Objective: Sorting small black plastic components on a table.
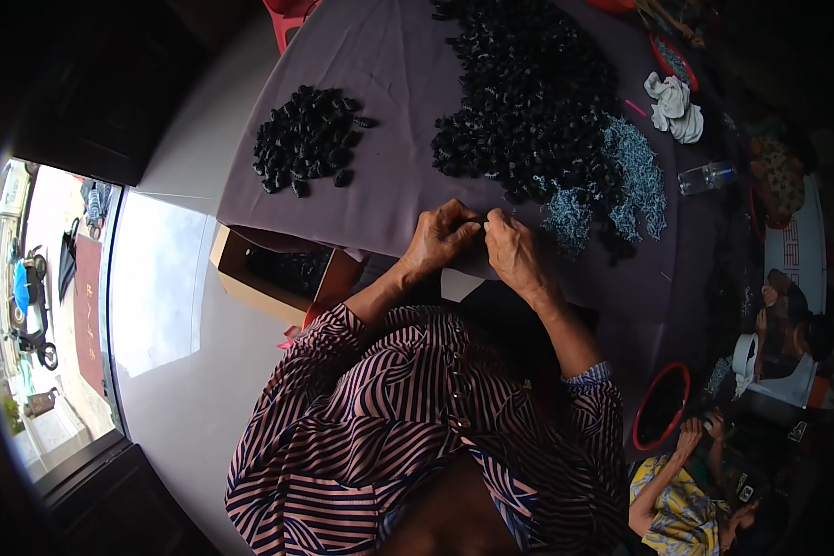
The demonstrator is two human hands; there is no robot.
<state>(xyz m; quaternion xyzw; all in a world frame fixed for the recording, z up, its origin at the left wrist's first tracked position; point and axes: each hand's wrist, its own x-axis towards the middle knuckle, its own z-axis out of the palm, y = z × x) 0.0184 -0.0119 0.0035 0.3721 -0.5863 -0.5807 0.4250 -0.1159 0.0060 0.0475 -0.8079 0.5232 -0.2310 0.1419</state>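
My left hand (440, 241) is closed in a pinch at the table's near edge, with a small black piece (478, 225) between its thumb and finger, mostly covered. My right hand (514, 252) meets it there, its fingertips pressed together at the same spot; what they grip is hidden. Beyond my hands spreads a large heap of small black ribbed pieces (528, 102). Small blue-grey pieces (636, 176) lie piled along its right side. A smaller heap of black pieces (308, 139) sits apart on the left.
A purple-grey cloth (380, 199) covers the table. Below its left edge stands a cardboard box (236, 269) with black pieces inside. On the right are a crumpled white cloth (674, 107), a clear bottle (706, 178) and a red-rimmed basket (637, 435). Other people work at the right.
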